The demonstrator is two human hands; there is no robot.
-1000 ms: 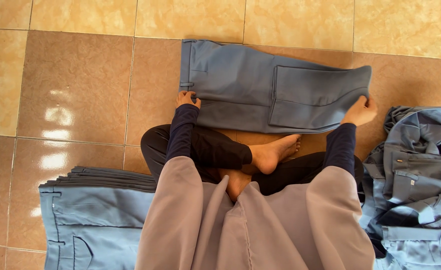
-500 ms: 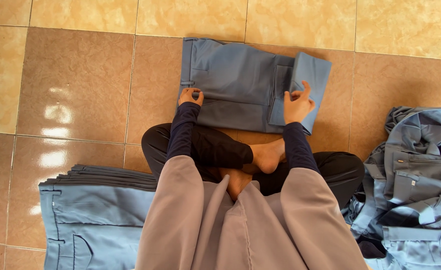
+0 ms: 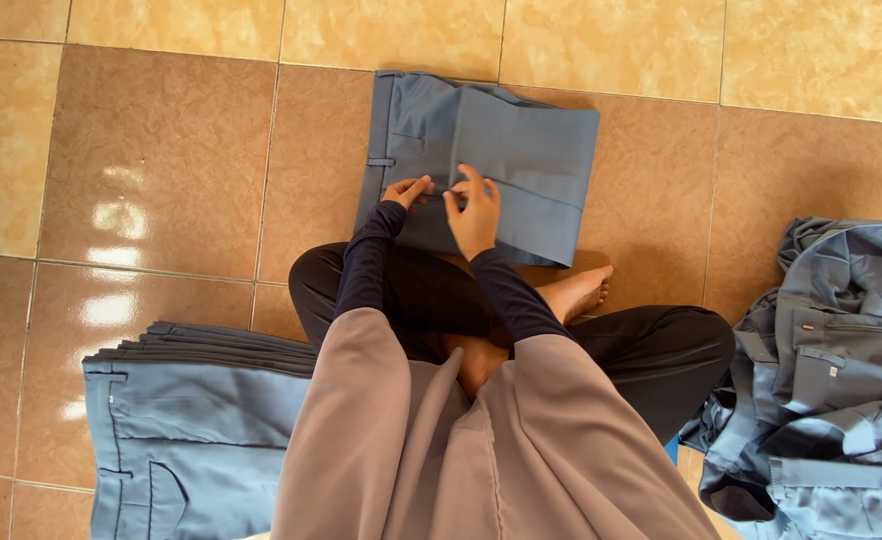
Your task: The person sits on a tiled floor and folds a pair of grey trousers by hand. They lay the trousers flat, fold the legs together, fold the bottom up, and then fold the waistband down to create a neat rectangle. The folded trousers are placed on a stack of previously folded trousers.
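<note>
I see the left hand (image 3: 407, 190) and right hand (image 3: 475, 212) each in a pinching grip on the near edge of the folded blue trousers (image 3: 506, 165), which lie on the tiled floor (image 3: 161, 160) at 12 o'clock. If either pinch slips, I judge the top layer could spring open and skew the fold.

No packages, labels, signs or screens are to be seen anywhere on the tiled floor (image 3: 161, 150).

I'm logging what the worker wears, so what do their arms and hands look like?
Both arms wear snug dark navy sleeves down to the wrists, under a loose taupe overgarment. The left hand and right hand are bare: no gloves, no rings or watch visible.
</note>
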